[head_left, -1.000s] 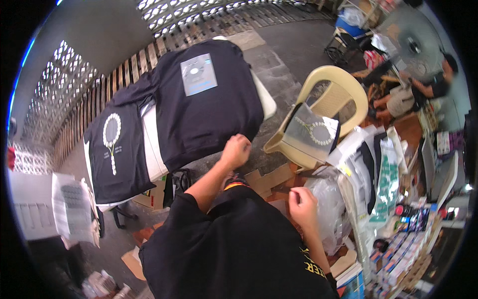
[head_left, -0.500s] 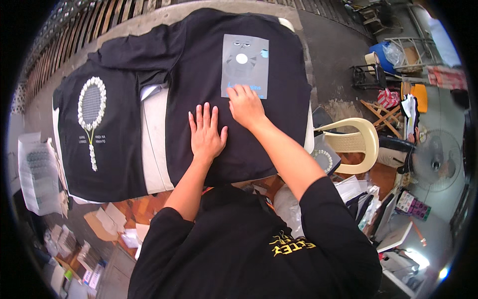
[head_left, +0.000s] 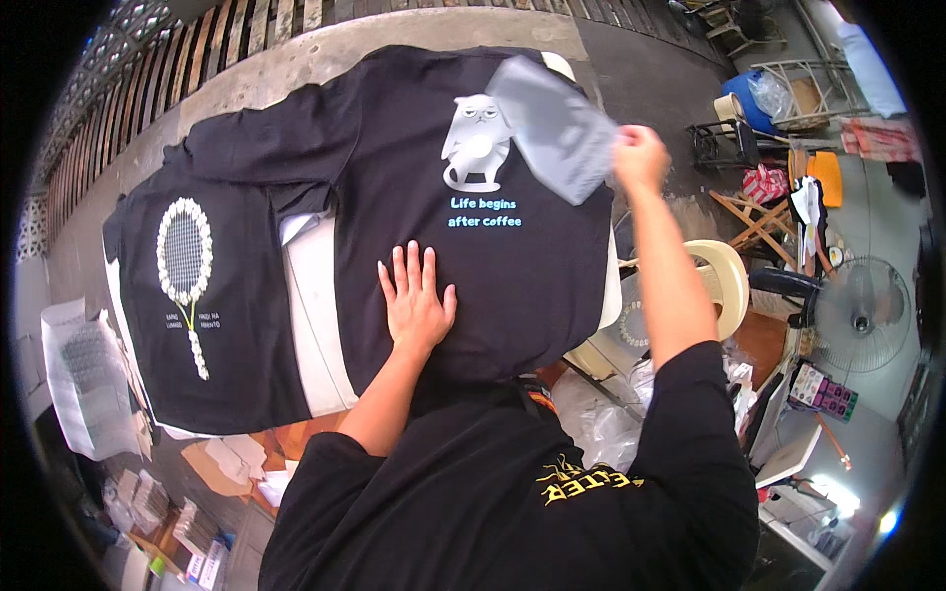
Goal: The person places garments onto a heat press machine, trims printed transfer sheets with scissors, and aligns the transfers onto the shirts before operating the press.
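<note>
A black T-shirt point(head_left: 512, 295) lies spread on a white table point(head_left: 320, 374), showing a white cat print point(head_left: 473, 148) and light blue lettering. My left hand point(head_left: 414, 295) rests flat on the shirt below the lettering, fingers stretched out. Up at the right, my right hand point(head_left: 639, 158) grips the corner of a translucent transfer film point(head_left: 552, 128), lifted off beside the print and blurred by motion. Another black shirt point(head_left: 232, 335) lies to the left, printed with a white-flowered racket design.
A cream plastic chair point(head_left: 731, 295) stands right of the table, near a standing fan point(head_left: 862, 325). Plastic sheets point(head_left: 84, 379) hang at the far left. Cardboard point(head_left: 217, 468) lies below the table's left end. A blue drum point(head_left: 764, 98) and folding frames stand behind.
My right hand has peeled the film up and away to the right, uncovering the cat print and lettering. My left hand has come onto the shirt and lies flat there.
</note>
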The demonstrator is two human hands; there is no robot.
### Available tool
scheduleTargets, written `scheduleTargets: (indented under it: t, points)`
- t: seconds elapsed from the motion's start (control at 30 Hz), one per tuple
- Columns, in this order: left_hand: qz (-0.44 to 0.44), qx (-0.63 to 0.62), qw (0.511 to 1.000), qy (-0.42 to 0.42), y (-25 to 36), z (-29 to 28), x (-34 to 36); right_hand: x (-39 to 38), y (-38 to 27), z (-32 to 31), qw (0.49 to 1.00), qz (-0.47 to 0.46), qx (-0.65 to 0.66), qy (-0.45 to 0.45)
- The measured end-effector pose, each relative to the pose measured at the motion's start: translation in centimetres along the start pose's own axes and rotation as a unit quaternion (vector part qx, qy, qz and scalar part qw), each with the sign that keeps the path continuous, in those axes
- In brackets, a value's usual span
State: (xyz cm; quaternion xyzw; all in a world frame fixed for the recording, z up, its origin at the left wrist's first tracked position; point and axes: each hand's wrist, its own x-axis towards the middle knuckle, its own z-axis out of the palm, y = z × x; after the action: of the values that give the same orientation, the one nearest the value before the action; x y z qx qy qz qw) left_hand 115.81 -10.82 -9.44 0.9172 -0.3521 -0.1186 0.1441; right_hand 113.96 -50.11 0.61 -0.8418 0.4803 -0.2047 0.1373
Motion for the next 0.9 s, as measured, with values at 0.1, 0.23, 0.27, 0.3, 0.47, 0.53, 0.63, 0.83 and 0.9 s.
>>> scheduleTargets:
  t: [0.1, 0.23, 0.27, 0.3, 0.47, 0.53, 0.63, 0.83, 0.9]
  points:
    - [0.014, -0.009, 0.998, 0.054, 0.1, 0.0, 0.1, 3.8, 12.5, -7.8, 0.990, 0.076, -0.010, 0.116]
    - [0.047, -0.077, 0.982, 0.163, -1.4, -1.6, 6.7, -4.8, 29.3, -17.5, 0.953, 0.245, 0.141, 0.112]
    - [0.071, -0.061, 0.970, 0.225, -1.9, -2.6, 10.7, -10.1, 32.6, -19.1, 0.920, 0.283, 0.250, 0.106]
    - [0.086, -0.048, 0.960, 0.263, -2.8, -3.7, 15.1, -15.6, 32.7, -20.2, 0.897, 0.347, 0.251, 0.108]
    - [0.045, 0.159, 0.972, 0.166, -7.1, -6.0, 35.1, -50.1, 31.7, -22.9, 0.669, 0.599, 0.413, 0.153]
    - [-0.053, 0.160, 0.979, -0.113, -12.8, -6.4, 39.8, -61.4, 30.6, -21.6, 0.570, 0.646, 0.458, 0.221]
    - [-0.074, 0.003, 0.996, -0.041, -9.4, -6.9, 38.3, -73.4, 27.7, -19.6, 0.460, 0.652, 0.479, 0.367]
    - [-0.038, -0.494, 0.852, -0.168, 4.2, -3.8, 33.3, -80.5, 25.3, -17.0, 0.308, 0.592, 0.476, 0.573]
    - [0.013, -0.502, 0.844, -0.189, 6.3, -1.6, 29.6, -81.3, 26.8, -17.2, 0.306, 0.565, 0.503, 0.578]
